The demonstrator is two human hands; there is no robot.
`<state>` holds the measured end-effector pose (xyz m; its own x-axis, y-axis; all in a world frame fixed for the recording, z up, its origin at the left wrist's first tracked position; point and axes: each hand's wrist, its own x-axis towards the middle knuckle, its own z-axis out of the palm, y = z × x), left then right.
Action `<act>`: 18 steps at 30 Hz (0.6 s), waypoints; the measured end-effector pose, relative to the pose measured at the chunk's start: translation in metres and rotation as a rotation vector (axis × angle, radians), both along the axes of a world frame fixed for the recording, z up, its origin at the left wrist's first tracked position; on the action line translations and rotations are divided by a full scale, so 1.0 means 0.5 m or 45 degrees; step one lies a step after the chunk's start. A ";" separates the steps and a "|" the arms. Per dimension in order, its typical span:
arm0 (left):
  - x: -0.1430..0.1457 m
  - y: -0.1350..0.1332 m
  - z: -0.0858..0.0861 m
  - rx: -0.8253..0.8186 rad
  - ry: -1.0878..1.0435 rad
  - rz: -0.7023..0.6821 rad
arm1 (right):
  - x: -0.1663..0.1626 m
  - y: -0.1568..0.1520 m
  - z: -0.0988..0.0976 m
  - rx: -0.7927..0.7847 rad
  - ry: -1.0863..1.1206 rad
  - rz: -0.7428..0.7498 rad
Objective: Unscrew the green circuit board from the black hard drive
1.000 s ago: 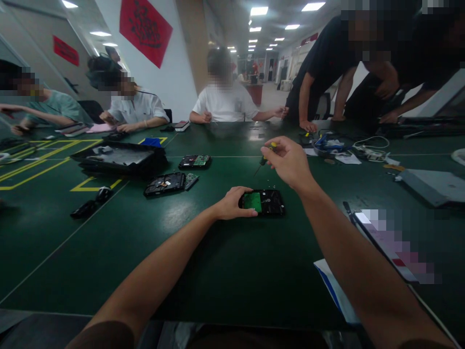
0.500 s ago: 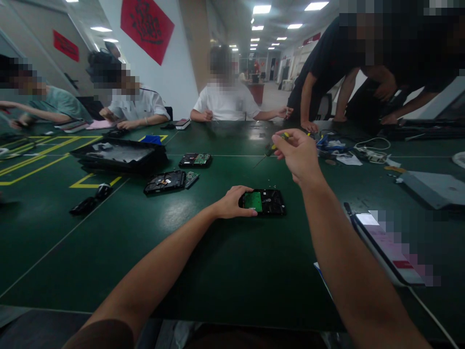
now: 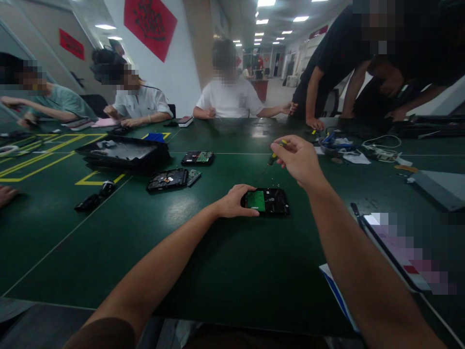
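Observation:
A black hard drive [image 3: 271, 201] with a green circuit board on top lies flat on the dark green table [image 3: 218, 261]. My left hand [image 3: 234, 202] grips its left end, fingers curled round the edge. My right hand [image 3: 300, 160] hovers above and behind the drive, closed on a small screwdriver [image 3: 273, 156] with a yellow and black handle, its thin shaft pointing down to the left. A few tiny screws lie on the table just behind the drive.
More drives [image 3: 167, 179] [image 3: 198, 157] and a black tray [image 3: 123, 152] lie to the left. Cables [image 3: 378, 145] and parts sit at the right rear; a flat device [image 3: 395, 247] lies by my right arm. Several other people sit or lean round the table.
My right hand lifted the screwdriver up and to the right, then came slightly down again. My left hand has stayed on the drive.

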<state>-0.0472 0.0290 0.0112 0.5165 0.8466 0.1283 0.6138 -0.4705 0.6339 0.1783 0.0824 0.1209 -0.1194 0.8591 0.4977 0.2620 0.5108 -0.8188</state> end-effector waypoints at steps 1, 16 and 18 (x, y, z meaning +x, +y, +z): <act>0.000 0.001 -0.001 0.005 0.008 -0.002 | 0.004 0.002 -0.004 -0.001 -0.056 -0.016; 0.005 -0.005 0.005 0.039 0.061 -0.007 | -0.008 0.009 0.038 0.109 -0.296 -0.084; 0.006 -0.005 0.005 0.041 0.068 -0.005 | -0.005 -0.002 0.045 0.133 -0.339 -0.115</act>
<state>-0.0445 0.0263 0.0139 0.5268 0.8404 0.1277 0.6443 -0.4927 0.5849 0.1758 0.0813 0.1432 -0.1828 0.8179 0.5455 0.5088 0.5535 -0.6593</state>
